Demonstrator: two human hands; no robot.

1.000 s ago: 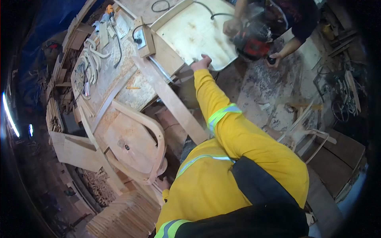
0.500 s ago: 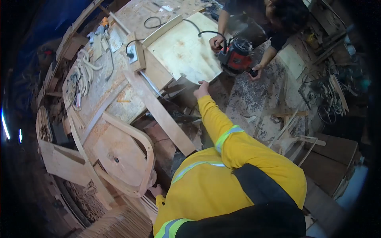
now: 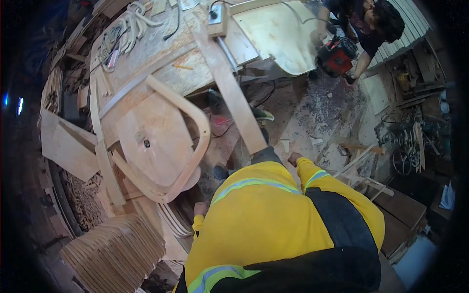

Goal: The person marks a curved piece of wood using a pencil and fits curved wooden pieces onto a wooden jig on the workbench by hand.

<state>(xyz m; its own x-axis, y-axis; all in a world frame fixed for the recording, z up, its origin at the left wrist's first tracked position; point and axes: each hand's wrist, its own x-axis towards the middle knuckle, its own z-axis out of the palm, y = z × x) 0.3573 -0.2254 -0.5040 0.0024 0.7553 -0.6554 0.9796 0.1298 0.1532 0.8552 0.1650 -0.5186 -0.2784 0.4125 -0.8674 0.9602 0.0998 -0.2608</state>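
Note:
My left hand (image 3: pixel 201 209) hangs beside my body with its fingers curled in. It is nearest to the rounded wooden frame (image 3: pixel 199 146) and some stacked curved strips (image 3: pixel 171 218), with a gap between. On the other side, my right hand (image 3: pixel 294 158) is low by my waist, its fingers loosely closed and nothing visible in them. Close to it is the end of a long flat board (image 3: pixel 234 100), which juts out from the bench. A rounded wooden panel (image 3: pixel 154 136) with a dark hole lies inside the frame.
A co-worker holds a red and black power tool (image 3: pixel 337 57) at the edge of a pale curved panel (image 3: pixel 276 31). Curved slats (image 3: pixel 115 254) stand stacked at lower left. A wheeled machine (image 3: pixel 403 156) and brown boxes (image 3: pixel 403 205) stand at right. Scraps litter the floor.
My right hand has left the pale panel's edge and dropped to my side. My left hand has come away from the rounded frame. The view has shifted, and the co-worker's tool has tilted.

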